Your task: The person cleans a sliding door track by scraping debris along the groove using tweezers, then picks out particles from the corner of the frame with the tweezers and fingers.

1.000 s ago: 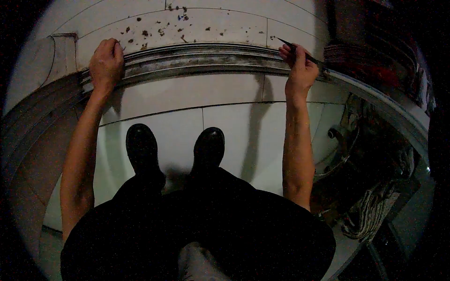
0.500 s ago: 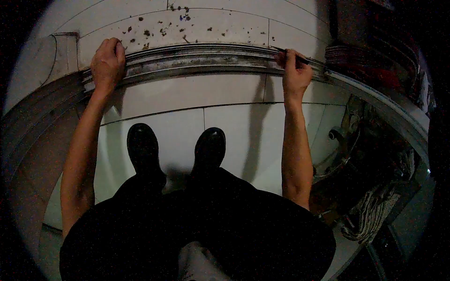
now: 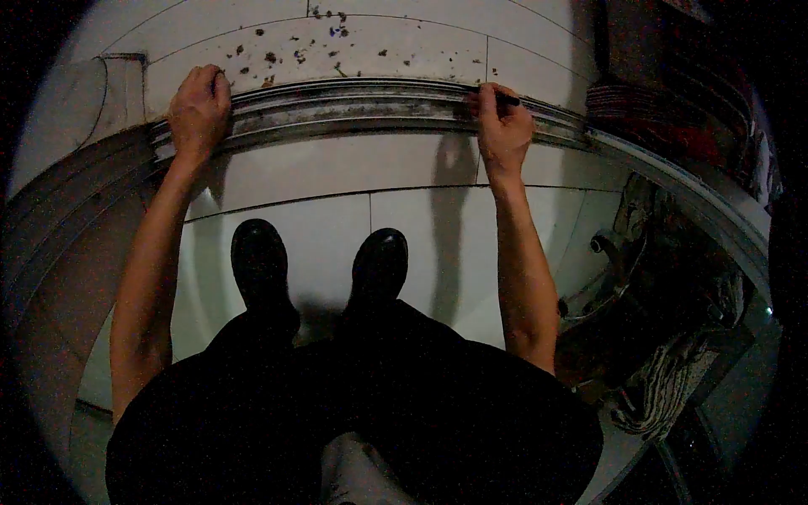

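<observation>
Bare arms stretched forward, a person in dark clothing works in dim light over a grimy metal track (image 3: 353, 109) set in a tiled floor (image 3: 324, 223). The right hand (image 3: 505, 130) is at the right part of the track, back of the hand up, its grip closed on a slim, dark tool (image 3: 507, 99) pinched between thumb and fingers; the tool lies over the track's far edge, its tip hard to make out. The right forearm runs nearly straight toward the track, leaning slightly inward, with a shadow on the tiles beside it. The left hand (image 3: 199, 118) is at the track's left end, knuckles up and fingers curled over; whether its grip has hold of anything cannot be told. The left forearm slants inward to reach it. Dark crumbs (image 3: 270, 58) lie scattered on the tiles beyond the track. Two black shoes (image 3: 380, 261) point toward the track from its near side. A striped cloth (image 3: 644, 109) lies past the track's right end, its folds lost in shadow.
</observation>
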`<state>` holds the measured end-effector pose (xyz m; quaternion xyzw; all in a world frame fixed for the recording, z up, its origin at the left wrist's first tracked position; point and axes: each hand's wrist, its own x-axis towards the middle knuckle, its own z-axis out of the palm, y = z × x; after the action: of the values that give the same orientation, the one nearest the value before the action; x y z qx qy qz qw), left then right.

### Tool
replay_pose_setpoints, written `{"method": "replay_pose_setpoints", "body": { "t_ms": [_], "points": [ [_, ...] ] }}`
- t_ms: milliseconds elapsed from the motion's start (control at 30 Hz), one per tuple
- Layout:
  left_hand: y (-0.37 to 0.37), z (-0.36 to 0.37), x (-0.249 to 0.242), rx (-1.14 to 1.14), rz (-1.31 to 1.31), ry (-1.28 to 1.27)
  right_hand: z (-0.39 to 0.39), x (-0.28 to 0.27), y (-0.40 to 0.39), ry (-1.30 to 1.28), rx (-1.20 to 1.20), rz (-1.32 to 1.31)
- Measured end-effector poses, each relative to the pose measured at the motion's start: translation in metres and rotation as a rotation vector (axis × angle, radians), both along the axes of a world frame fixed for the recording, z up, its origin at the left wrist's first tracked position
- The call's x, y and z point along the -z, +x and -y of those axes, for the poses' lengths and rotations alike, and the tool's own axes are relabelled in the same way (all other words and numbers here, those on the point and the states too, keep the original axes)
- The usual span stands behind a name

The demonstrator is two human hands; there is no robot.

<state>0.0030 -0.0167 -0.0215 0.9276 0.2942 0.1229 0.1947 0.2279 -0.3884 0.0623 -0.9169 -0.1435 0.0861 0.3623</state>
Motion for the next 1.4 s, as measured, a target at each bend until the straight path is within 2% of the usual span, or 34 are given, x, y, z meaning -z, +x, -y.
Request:
{"method": "replay_pose_setpoints", "body": {
  "t_ms": [133,233,333,433,533,667,700,800,900,1100,1300,1400],
  "points": [
    [0.000,-0.001,0.001,0.020,0.014,-0.019,-0.015,-0.012,-0.010,-0.110,-0.058,-0.010],
    [0.001,-0.001,0.001,0.022,0.025,-0.020,-0.020,-0.010,-0.014,-0.019,-0.042,0.018],
    [0.001,0.001,0.001,0.024,0.029,-0.014,-0.020,-0.013,-0.006,0.260,0.065,-0.200],
    [0.002,0.003,0.001,0.007,0.012,-0.004,-0.023,-0.027,-0.002,0.494,0.164,-0.251],
    [0.000,-0.001,0.005,0.010,-0.007,0.019,-0.024,-0.041,0.003,0.617,0.177,-0.260],
    [-0.002,-0.001,0.005,0.011,-0.005,0.010,-0.009,-0.016,0.015,0.380,0.079,-0.157],
    [-0.001,-0.001,0.001,0.016,0.010,0.019,-0.013,-0.023,0.010,0.356,0.165,-0.176],
    [-0.002,0.004,-0.003,0.021,0.035,0.014,-0.011,-0.034,-0.002,0.297,0.175,-0.191],
    [-0.001,0.005,-0.003,0.006,0.016,-0.001,-0.005,-0.013,-0.007,0.255,0.101,-0.170],
    [-0.002,0.006,-0.005,0.005,-0.004,-0.011,-0.016,-0.007,-0.018,0.248,0.124,-0.205],
    [-0.002,0.004,-0.005,0.003,-0.021,-0.005,-0.017,0.003,-0.022,0.127,0.076,-0.093],
    [-0.002,0.005,-0.006,-0.001,-0.017,-0.004,-0.022,-0.006,-0.028,0.006,-0.024,0.005]
  ]
}}
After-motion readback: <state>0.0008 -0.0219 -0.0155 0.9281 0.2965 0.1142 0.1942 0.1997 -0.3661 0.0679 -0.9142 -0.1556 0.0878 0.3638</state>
